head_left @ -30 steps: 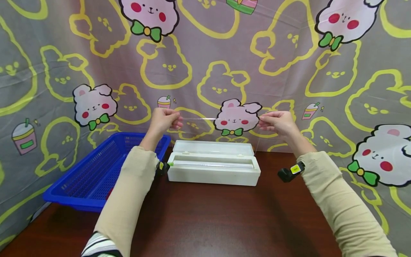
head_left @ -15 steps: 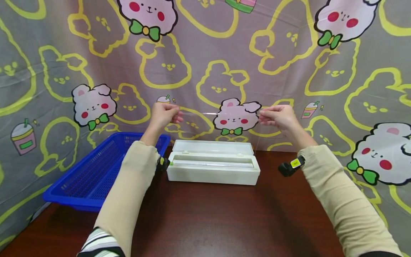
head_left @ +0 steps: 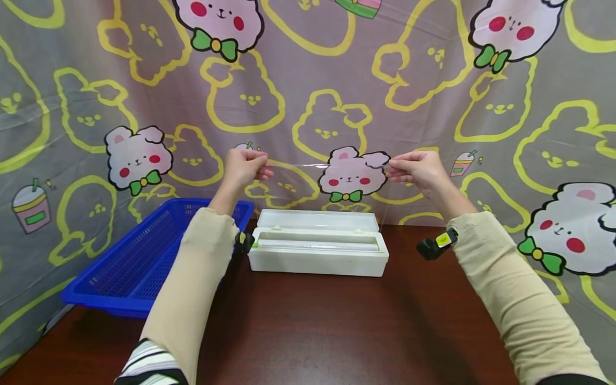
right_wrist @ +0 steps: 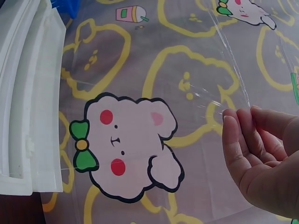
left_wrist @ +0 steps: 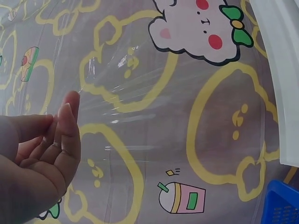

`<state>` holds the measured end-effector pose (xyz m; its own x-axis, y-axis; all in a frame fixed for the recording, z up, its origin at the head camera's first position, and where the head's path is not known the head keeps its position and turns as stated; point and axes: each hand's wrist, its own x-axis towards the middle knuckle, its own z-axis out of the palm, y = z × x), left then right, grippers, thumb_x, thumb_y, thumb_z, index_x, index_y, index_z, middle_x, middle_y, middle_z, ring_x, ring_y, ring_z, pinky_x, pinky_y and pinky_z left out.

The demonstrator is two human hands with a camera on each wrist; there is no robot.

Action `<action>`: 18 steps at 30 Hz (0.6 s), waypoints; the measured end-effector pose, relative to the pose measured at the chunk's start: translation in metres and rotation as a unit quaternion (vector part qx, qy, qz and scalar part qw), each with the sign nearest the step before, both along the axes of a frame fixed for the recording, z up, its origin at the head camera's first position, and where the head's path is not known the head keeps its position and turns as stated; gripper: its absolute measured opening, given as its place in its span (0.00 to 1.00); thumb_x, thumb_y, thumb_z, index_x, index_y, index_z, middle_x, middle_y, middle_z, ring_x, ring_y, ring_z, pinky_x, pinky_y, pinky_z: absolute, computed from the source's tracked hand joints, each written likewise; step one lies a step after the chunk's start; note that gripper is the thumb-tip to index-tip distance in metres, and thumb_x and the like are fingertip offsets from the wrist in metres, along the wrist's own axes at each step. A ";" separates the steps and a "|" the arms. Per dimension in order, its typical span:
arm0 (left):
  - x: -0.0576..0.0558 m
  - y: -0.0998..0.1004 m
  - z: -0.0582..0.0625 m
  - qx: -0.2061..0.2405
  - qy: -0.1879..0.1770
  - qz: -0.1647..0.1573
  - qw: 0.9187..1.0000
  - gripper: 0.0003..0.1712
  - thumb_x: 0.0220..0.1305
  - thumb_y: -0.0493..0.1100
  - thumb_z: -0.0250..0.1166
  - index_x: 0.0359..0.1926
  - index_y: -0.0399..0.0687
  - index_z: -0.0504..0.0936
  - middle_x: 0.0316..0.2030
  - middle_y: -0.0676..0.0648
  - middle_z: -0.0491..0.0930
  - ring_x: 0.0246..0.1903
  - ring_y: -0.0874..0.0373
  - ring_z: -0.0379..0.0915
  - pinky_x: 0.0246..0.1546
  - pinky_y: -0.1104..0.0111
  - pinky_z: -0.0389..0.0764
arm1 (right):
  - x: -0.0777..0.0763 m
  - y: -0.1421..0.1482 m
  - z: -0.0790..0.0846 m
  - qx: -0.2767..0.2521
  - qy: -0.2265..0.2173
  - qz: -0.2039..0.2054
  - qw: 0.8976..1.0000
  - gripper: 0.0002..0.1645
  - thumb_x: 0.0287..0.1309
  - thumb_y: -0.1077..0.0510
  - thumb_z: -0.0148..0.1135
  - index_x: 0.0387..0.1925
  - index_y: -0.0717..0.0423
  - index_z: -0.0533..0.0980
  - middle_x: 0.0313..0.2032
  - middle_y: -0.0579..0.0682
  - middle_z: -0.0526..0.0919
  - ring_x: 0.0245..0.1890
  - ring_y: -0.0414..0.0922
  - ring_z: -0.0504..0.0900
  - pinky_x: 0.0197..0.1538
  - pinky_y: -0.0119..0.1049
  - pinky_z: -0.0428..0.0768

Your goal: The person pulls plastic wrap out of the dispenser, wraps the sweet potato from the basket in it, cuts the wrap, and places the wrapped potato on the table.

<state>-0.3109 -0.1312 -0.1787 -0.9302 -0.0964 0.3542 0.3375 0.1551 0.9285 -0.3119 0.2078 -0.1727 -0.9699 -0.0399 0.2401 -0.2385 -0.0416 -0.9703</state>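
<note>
A sheet of clear plastic wrap [head_left: 315,166] is stretched between my two raised hands, above a long white box. My left hand [head_left: 244,167] pinches one upper corner between thumb and fingers. The other corner is pinched by my right hand [head_left: 417,170]. In the left wrist view, creases in the wrap [left_wrist: 112,109] fan out from the left fingertips. Shiny folds of wrap [right_wrist: 231,60] run to the right fingertips in the right wrist view. The white wrap dispenser box [head_left: 317,263] stands with its lid [head_left: 317,220] tipped back, and a roll [head_left: 317,245] lies inside.
A blue plastic basket [head_left: 120,305] stands to the left, partly behind the left sleeve. The dark wooden table [head_left: 313,326] extends in front of the box. Behind it hangs a patterned curtain [head_left: 308,69]. A black wrist camera [head_left: 435,244] juts from the right sleeve.
Both hands have risen slightly, drawing the wrap's upper edge higher above the box. The grip on both corners stays the same, and the box has not moved.
</note>
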 end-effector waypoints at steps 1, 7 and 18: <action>0.001 0.000 0.000 0.001 0.002 -0.001 1.000 0.14 0.61 0.33 0.56 0.44 0.25 0.76 0.24 0.42 0.80 0.15 0.62 0.76 0.22 0.71 0.78 | 0.000 0.000 0.000 0.000 0.000 -0.001 1.000 0.09 0.52 0.70 0.59 0.20 0.61 0.80 0.19 0.52 0.81 0.20 0.45 0.82 0.26 0.34 0.79; 0.003 0.001 0.002 0.015 0.014 -0.010 1.000 0.15 0.60 0.31 0.55 0.45 0.22 0.74 0.20 0.47 0.77 0.14 0.63 0.75 0.20 0.73 0.77 | 0.002 0.000 0.003 -0.001 0.007 -0.002 1.000 0.10 0.51 0.70 0.59 0.19 0.60 0.80 0.18 0.52 0.81 0.20 0.45 0.82 0.27 0.35 0.79; 0.026 -0.003 -0.004 -0.010 0.033 -0.019 0.999 0.15 0.61 0.33 0.56 0.45 0.23 0.75 0.27 0.41 0.81 0.16 0.64 0.76 0.22 0.72 0.78 | 0.014 0.004 0.004 0.003 0.012 0.008 1.000 0.06 0.50 0.68 0.61 0.21 0.60 0.81 0.20 0.53 0.82 0.22 0.45 0.82 0.30 0.37 0.79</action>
